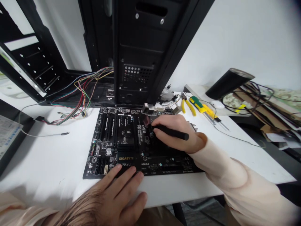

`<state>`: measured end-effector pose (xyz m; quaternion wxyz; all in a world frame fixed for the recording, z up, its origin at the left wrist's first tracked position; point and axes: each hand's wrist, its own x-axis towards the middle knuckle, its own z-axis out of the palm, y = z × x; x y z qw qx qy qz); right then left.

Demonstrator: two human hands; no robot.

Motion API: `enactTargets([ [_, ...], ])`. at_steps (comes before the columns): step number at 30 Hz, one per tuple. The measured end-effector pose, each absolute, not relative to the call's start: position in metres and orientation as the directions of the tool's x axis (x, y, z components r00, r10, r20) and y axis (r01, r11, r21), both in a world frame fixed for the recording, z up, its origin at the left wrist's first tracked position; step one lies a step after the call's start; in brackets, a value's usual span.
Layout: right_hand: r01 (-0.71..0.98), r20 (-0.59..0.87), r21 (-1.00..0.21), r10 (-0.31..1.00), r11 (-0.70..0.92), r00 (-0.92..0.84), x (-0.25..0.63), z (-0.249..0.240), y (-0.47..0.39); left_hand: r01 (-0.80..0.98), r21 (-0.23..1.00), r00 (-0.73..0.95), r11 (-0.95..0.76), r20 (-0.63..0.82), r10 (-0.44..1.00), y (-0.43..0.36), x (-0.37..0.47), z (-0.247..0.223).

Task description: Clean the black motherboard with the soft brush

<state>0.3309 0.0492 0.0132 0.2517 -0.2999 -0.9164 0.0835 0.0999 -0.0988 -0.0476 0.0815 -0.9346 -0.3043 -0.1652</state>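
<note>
A black motherboard (127, 147) lies flat on the white table, its printed side up. Over its upper right part, my right hand (172, 128) is closed around a tool with a slim black handle (175, 132). The tool's working end is down among the board's parts and too blurred to make out. My left hand (117, 188) rests at the board's front edge, fingers stretched out and holding nothing. The middle fingertips touch the edge near the gold GIGABYTE lettering.
A black computer case (138, 62) stands right behind the board, with coloured wires (82, 91) hanging out. To the right are yellow-handled cutters (188, 106), a green-and-yellow screwdriver (197, 104), a cooling fan (166, 94) and a black cylinder (229, 83). A labelled box (9, 138) sits far left.
</note>
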Motion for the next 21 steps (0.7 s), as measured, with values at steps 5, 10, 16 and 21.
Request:
enactTargets([
  [5,0.531,0.394,-0.42,0.675,0.736,-0.624,0.3348,0.0153,0.0473,0.596,-0.071,0.762,-0.8,0.365,0.535,-0.0993,0.1,-0.0471],
  [10,0.576,0.475,-0.485,0.751,0.658,-0.458,0.337,0.013,0.0461,0.602,-0.059,0.749,-0.796,0.387,0.538,-0.0999,0.1008,-0.0503],
  [16,0.52,0.486,-0.254,0.572,0.816,-0.661,0.3329,0.0076,0.0515,0.607,-0.038,0.74,-0.794,0.389,0.548,-0.0996,0.1018,-0.05],
  [21,0.486,0.42,-0.238,0.54,0.841,-0.729,0.3345,0.0106,0.0525,0.615,-0.03,0.727,-0.788,0.406,0.553,-0.1002,0.1021,-0.0499],
])
